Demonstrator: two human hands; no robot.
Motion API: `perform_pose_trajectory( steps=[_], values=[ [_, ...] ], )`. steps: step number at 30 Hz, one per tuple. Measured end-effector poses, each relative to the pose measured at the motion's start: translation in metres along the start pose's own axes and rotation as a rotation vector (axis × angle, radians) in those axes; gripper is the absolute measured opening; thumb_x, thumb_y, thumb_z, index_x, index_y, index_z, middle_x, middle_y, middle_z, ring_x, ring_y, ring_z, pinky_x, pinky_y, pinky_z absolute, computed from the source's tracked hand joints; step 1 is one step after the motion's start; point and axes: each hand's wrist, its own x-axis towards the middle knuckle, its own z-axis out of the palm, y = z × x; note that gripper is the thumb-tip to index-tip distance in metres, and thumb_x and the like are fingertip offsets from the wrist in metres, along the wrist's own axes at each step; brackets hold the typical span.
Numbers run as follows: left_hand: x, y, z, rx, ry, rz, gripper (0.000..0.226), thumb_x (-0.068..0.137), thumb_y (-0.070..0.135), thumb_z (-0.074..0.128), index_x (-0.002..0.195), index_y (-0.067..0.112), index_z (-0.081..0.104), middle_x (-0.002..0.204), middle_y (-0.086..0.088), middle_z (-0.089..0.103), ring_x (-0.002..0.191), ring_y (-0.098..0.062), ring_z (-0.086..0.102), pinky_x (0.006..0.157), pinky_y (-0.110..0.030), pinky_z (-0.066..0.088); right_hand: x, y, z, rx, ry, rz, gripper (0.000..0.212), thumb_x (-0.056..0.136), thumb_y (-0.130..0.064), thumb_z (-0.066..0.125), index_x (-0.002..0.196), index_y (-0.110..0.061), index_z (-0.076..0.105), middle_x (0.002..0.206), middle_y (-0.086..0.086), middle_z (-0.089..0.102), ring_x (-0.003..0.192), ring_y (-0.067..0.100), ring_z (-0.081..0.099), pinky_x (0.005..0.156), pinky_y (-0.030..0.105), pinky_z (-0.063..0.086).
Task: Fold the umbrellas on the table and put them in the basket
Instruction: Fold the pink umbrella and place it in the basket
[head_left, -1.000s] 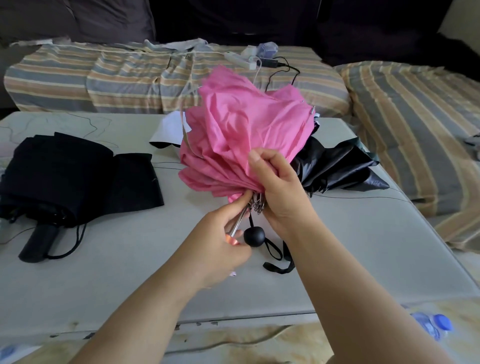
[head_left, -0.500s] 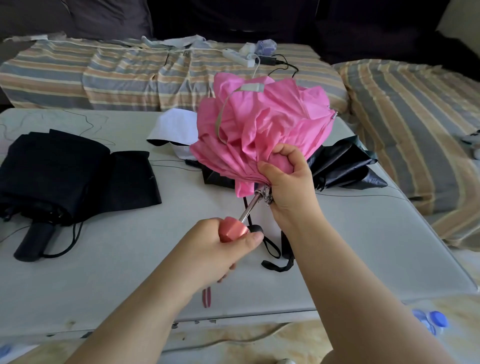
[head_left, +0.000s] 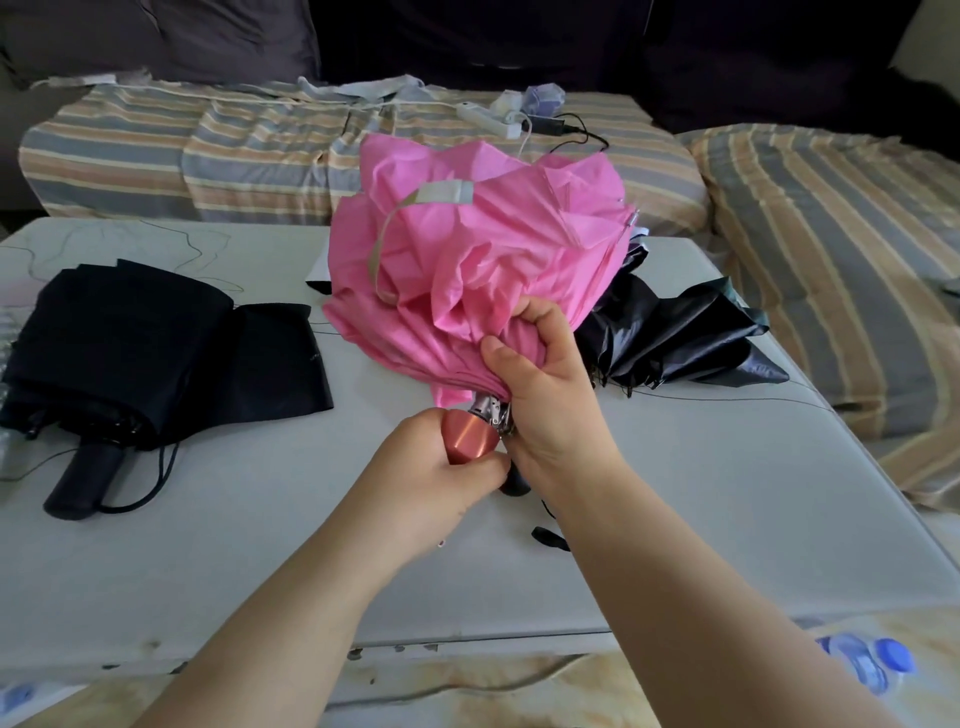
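Note:
A pink umbrella (head_left: 467, 270) with a loose, bunched canopy is held up over the middle of the grey table (head_left: 675, 519). My left hand (head_left: 431, 478) grips its pink handle (head_left: 470, 441) from below. My right hand (head_left: 550, 395) grips the gathered canopy and rib ends just above the handle. A folded black umbrella (head_left: 119, 348) with its black handle lies at the table's left. Another black umbrella (head_left: 685, 338), partly collapsed, lies behind the pink one on the right. No basket is in view.
A striped sofa (head_left: 234, 156) runs along the table's far side and right, with a power strip (head_left: 488, 117) and cables on it. A black strap (head_left: 548, 538) lies on the table under my right wrist. Plastic bottles (head_left: 867, 660) sit on the floor at lower right.
The metal shaft has slid in: the pink handle now sits close under the canopy. My left hand moved up toward my right hand, which keeps hold of the gathered fabric.

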Motion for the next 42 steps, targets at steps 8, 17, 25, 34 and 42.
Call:
perform_pose_trajectory(
  steps=[8, 17, 25, 34, 42],
  values=[
    [0.0, -0.003, -0.005, -0.181, -0.045, -0.032, 0.023, 0.069, 0.033, 0.066, 0.06, 0.022, 0.047, 0.052, 0.004, 0.036, 0.05, -0.012, 0.035, 0.043, -0.015, 0.035, 0.003, -0.024, -0.008, 0.127, -0.201, 0.169, 0.034, 0.098, -0.004, 0.032, 0.097, -0.012, 0.065, 0.105, 0.011, 0.068, 0.095, 0.022, 0.065, 0.086, 0.036, 0.055],
    [0.002, -0.013, 0.001, -0.026, 0.074, -0.134, 0.035, 0.079, 0.041, 0.068, 0.103, 0.025, 0.048, 0.085, 0.008, 0.064, 0.071, -0.005, 0.06, 0.067, -0.024, 0.049, 0.005, -0.009, -0.016, -0.137, -0.152, 0.12, 0.037, 0.091, 0.003, 0.051, 0.112, -0.023, 0.067, 0.137, 0.017, 0.05, 0.125, 0.032, 0.052, 0.106, 0.048, 0.043],
    [0.008, -0.011, 0.005, 0.098, 0.179, -0.032, 0.03, 0.077, 0.03, 0.072, 0.099, 0.024, 0.052, 0.067, 0.014, 0.058, 0.063, -0.003, 0.057, 0.062, -0.021, 0.053, 0.002, 0.007, -0.011, -0.439, -0.083, -0.011, 0.042, 0.087, -0.019, 0.054, 0.111, -0.052, 0.063, 0.134, 0.001, 0.04, 0.13, 0.018, 0.041, 0.111, 0.039, 0.037],
    [0.005, -0.01, -0.01, -0.422, 0.104, -0.012, 0.004, 0.088, 0.013, 0.062, 0.088, 0.015, 0.065, 0.063, 0.012, 0.064, 0.061, -0.005, 0.062, 0.064, -0.019, 0.051, 0.003, -0.021, -0.022, -0.667, -0.346, -0.032, 0.05, 0.099, -0.031, 0.045, 0.135, -0.061, 0.029, 0.142, -0.032, 0.029, 0.135, 0.01, 0.041, 0.111, 0.045, 0.036],
    [0.003, -0.01, -0.011, -0.524, 0.087, -0.032, 0.005, 0.089, 0.013, 0.062, 0.087, 0.009, 0.064, 0.067, 0.001, 0.059, 0.059, -0.009, 0.059, 0.057, -0.012, 0.045, -0.006, -0.066, -0.019, -1.357, -0.026, -0.537, 0.051, 0.086, -0.028, 0.069, 0.134, -0.03, 0.052, 0.113, -0.005, 0.036, 0.105, 0.019, 0.05, 0.09, 0.032, 0.047]
  ],
)
